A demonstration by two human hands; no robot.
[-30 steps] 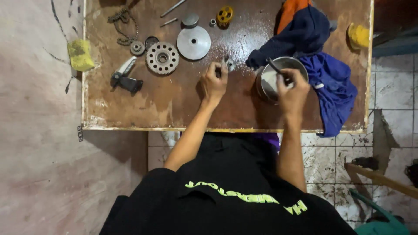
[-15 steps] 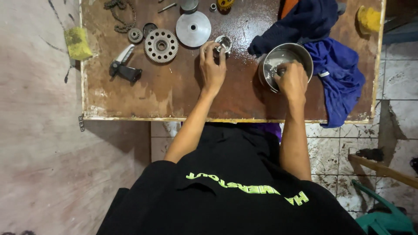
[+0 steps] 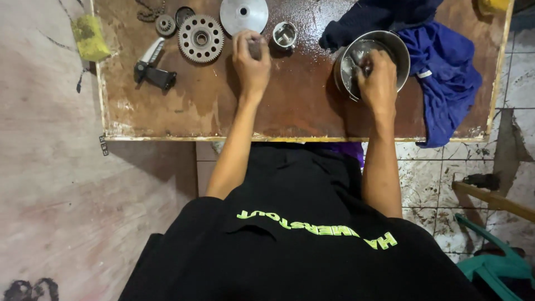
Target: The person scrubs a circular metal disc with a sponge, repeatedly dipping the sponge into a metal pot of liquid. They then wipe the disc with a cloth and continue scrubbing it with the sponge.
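Note:
My left hand (image 3: 251, 61) rests on the brown wooden table (image 3: 223, 120), with its fingers closed around a small dark part at the fingertips. A small silver piston (image 3: 285, 34) stands on the table just to the right of that hand, apart from it. My right hand (image 3: 379, 81) reaches into a round metal bowl (image 3: 398, 47) and grips a dark brush, which it mostly hides.
A large toothed gear (image 3: 201, 38), a silver disc (image 3: 243, 12) and a small gear (image 3: 165, 24) lie at the back left. A black-handled tool (image 3: 153, 72) lies further left, with a yellow sponge (image 3: 89, 36) off the edge. Blue cloth (image 3: 443, 78) is bunched beside the bowl. A green chair (image 3: 493, 267) stands at lower right.
My left hand has set the piston down on the table and moved left of it. My right hand has pushed the brush down into the bowl. The view has shifted up.

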